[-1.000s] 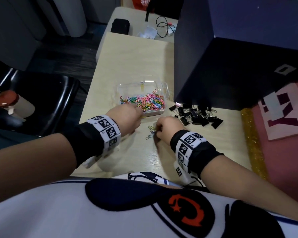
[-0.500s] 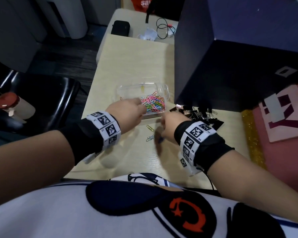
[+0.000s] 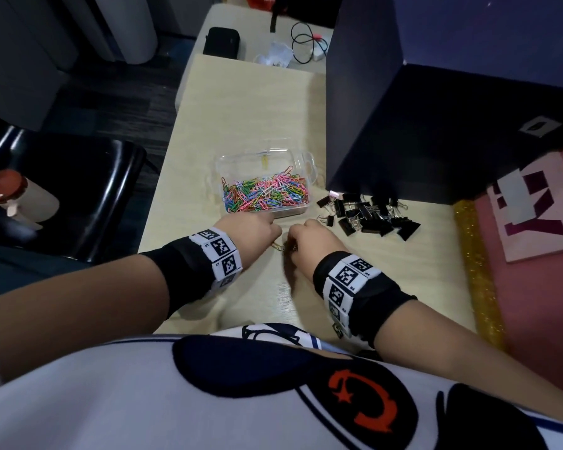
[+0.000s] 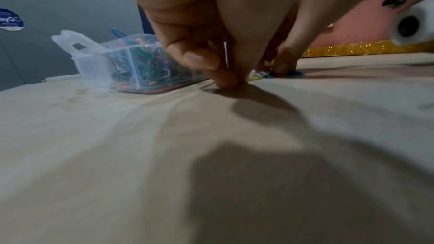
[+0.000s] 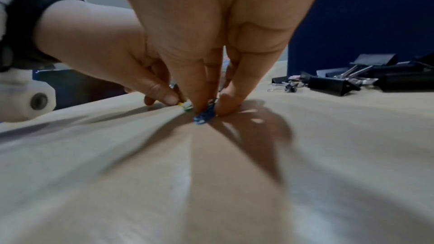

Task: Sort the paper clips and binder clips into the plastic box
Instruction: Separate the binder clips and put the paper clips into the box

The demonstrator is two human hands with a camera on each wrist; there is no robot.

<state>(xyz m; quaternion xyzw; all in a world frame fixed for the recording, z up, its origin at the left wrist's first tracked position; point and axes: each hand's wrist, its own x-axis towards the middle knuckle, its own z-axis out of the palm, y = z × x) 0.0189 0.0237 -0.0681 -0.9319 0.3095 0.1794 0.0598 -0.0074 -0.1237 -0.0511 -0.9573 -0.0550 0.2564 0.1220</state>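
A clear plastic box [image 3: 303,159] on the pale table holds a heap of coloured paper clips [image 3: 265,193] in its near compartment; the box also shows in the left wrist view [image 4: 94,62]. Black binder clips [image 3: 369,214] lie in a pile to its right, seen too from the right wrist [image 5: 352,79]. My left hand [image 3: 257,228] is down on the table, fingertips pinching at a yellow paper clip [image 3: 277,245]. My right hand [image 5: 206,107] pinches a blue paper clip [image 5: 204,116] against the table, just right of the left hand.
A tall dark blue box [image 3: 436,108] stands right behind the binder clips. A pink board with a gold glitter edge [image 3: 478,271] lies at the right. A black chair [image 3: 78,190] with a bottle [image 3: 10,196] is left of the table edge.
Both hands came back from the box toward me and dropped onto the loose clips in front of it. The left hand was over the box half a second ago.
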